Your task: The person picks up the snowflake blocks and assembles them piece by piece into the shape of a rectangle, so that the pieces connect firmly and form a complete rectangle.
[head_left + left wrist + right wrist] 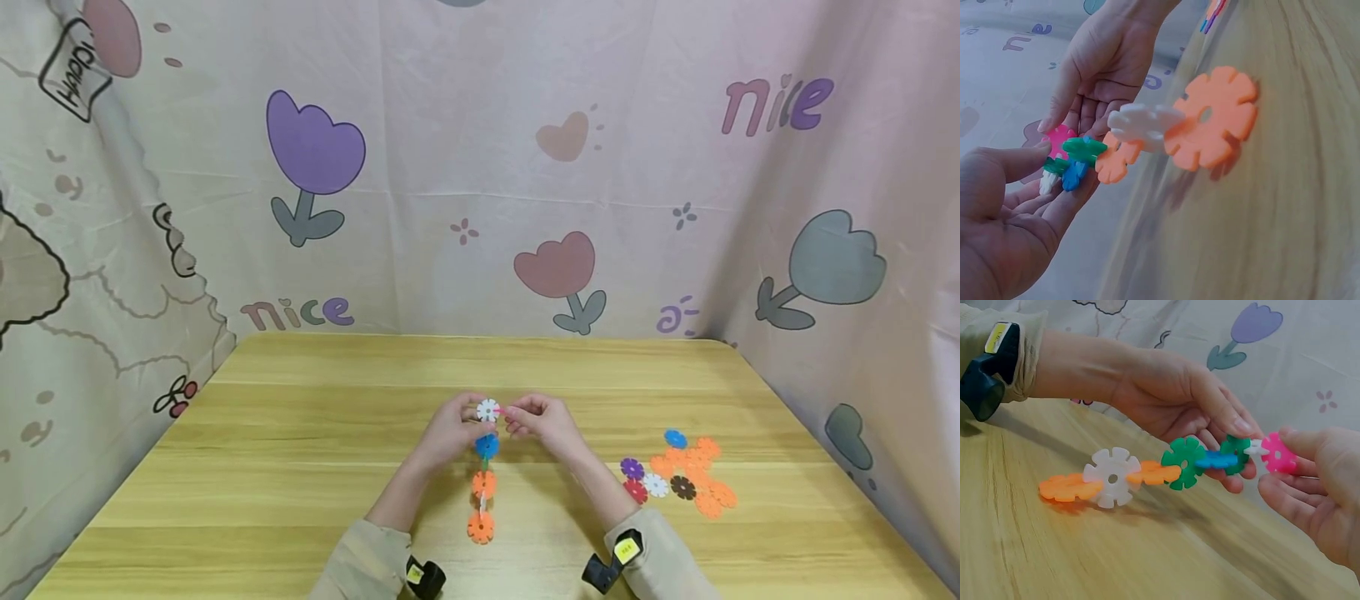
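A chain of notched plastic snowflake discs runs from an orange disc (481, 527) nearest me up to a white disc (488, 410). Between them are another white, another orange, two green discs and a blue disc (487, 447), set crosswise to one another. My left hand (454, 429) pinches the chain near its far end, at the green disc (1235, 454). My right hand (546, 423) pinches a pink disc (1279, 453) between thumb and fingers. The pink disc's edge meets the white end disc; how deep the slots engage I cannot tell.
Loose discs lie on the wooden table (300, 417) to the right: a pile of orange discs (697, 467), a blue, a purple disc (632, 468), a red, a white and a dark brown disc (682, 487). A printed curtain (450, 167) hangs behind the table.
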`<state>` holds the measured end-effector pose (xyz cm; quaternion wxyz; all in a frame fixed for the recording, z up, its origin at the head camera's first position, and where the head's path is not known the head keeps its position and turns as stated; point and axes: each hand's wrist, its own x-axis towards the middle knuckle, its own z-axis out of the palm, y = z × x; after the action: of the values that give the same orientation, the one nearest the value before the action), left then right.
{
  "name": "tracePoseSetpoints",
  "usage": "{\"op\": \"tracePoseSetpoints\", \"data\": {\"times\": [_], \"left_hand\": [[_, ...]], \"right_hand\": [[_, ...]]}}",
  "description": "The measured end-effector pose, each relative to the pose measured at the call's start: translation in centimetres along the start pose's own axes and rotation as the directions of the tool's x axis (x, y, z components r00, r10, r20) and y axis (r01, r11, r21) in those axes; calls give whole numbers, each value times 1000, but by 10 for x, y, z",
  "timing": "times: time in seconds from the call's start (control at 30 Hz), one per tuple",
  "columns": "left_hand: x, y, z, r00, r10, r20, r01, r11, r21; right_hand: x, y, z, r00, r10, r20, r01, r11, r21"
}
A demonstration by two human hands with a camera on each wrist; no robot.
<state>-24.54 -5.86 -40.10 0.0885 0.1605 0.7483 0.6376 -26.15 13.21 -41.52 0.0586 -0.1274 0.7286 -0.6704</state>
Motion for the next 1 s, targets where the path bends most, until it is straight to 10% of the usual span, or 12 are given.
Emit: {"op": "tracePoseSetpoints", "data": {"times": [0.27, 1.0], "left_hand": [[-9, 21, 1, 1000, 5, 30, -5, 1000, 8], [1, -3, -4, 980, 30, 198, -26, 999, -24]], "right_hand": [[-6, -16, 5, 998, 36, -47, -38, 999, -33], [-13, -27, 7, 998, 11, 63, -3, 992, -124]]}}
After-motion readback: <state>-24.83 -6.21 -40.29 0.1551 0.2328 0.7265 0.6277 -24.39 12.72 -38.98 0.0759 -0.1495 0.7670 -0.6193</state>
